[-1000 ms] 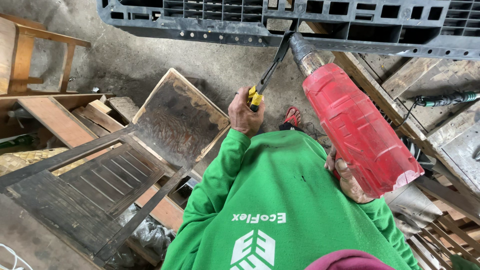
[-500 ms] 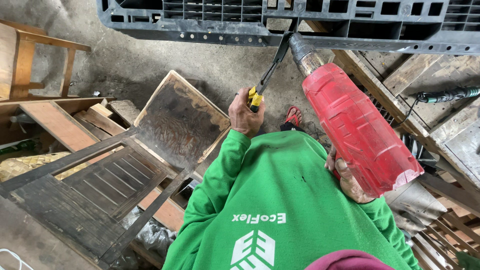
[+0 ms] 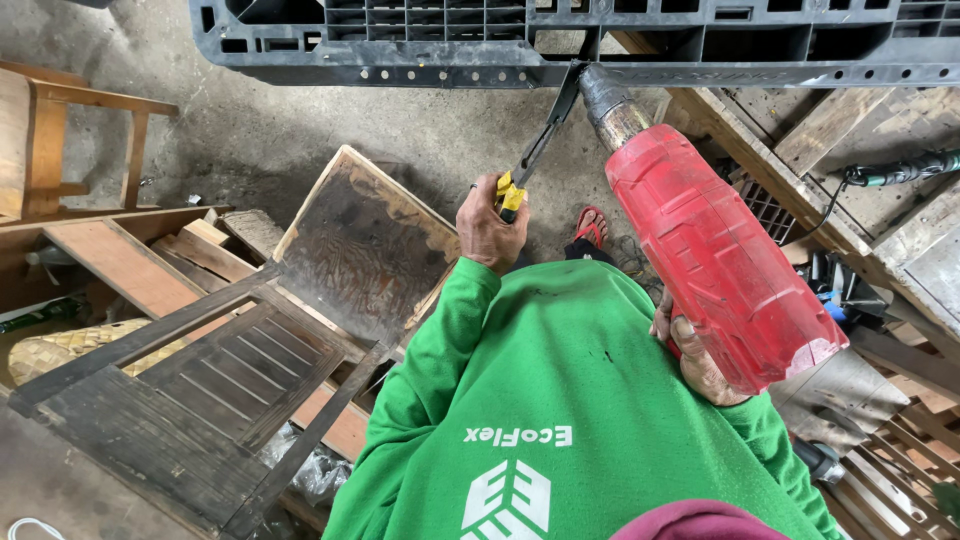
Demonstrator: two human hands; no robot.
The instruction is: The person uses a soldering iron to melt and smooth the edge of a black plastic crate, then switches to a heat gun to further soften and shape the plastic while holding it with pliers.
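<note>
Your left hand [image 3: 487, 225] grips the scraper [image 3: 535, 150]; your right hand [image 3: 693, 352] clasps the red heat gun [image 3: 715, 255] — hold nozzle just beside blade on the black pallet [image 3: 300, 50].

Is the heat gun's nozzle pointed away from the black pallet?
No, the red heat gun in the right hand aims its nozzle at the black plastic pallet edge.

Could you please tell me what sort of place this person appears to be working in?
Probably a repair workshop or salvage yard: a red heat gun aimed at a black plastic pallet, weathered wooden frames stacked on bare concrete floor.
</note>
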